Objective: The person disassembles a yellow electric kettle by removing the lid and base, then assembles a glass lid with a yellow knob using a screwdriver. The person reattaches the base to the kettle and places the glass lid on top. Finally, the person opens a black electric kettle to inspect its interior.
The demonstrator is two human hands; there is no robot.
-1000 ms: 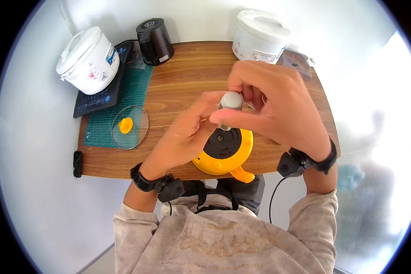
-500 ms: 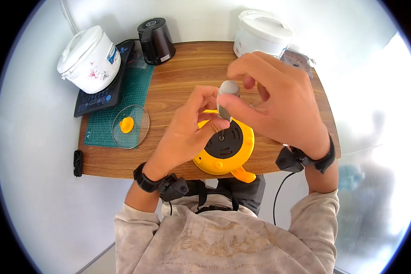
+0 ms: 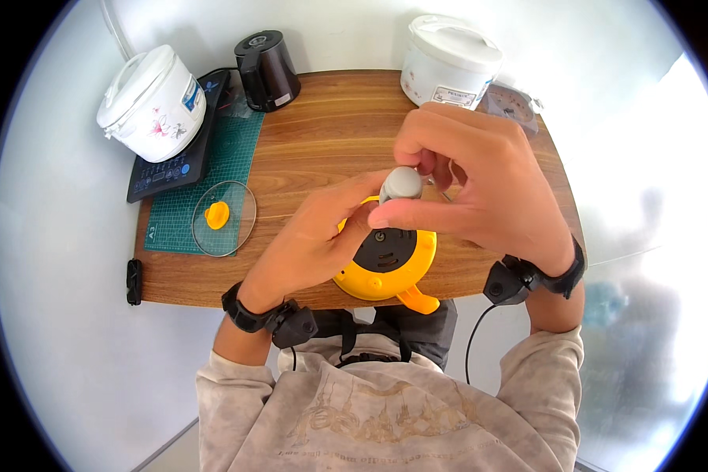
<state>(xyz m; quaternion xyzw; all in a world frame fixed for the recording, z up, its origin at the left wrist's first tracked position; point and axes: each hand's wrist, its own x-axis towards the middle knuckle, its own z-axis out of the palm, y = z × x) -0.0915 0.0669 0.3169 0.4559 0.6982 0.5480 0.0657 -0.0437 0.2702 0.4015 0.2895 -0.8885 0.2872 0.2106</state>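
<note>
Upright over the middle of the wooden table is a screwdriver with a grey handle (image 3: 403, 184); its shaft is hidden behind my hands. My right hand (image 3: 492, 177) is closed about the handle's top, thumb on the near side and bent fingers on the far side. Lower down, my left hand (image 3: 311, 232) is closed around the same tool, its fingertips partly covered. Beneath them a yellow electric pot (image 3: 422, 256) lies bottom up, showing a slotted black base plate (image 3: 389, 259) with a central screw hole (image 3: 380, 236). Its yellow handle (image 3: 419, 300) juts over the near table edge.
A glass lid with a yellow knob (image 3: 217, 215) rests partly on a green cutting mat (image 3: 173, 228). One white rice cooker (image 3: 161, 110) stands on a black induction cooker (image 3: 153, 185); another cooker (image 3: 448, 59) and a dark kettle (image 3: 267, 71) are behind. A tray (image 3: 515, 106) sits far right.
My right hand has come down and its fingers have closed in on the screwdriver handle. The handle's top has shifted slightly nearer and right; my left fingers are now more covered.
</note>
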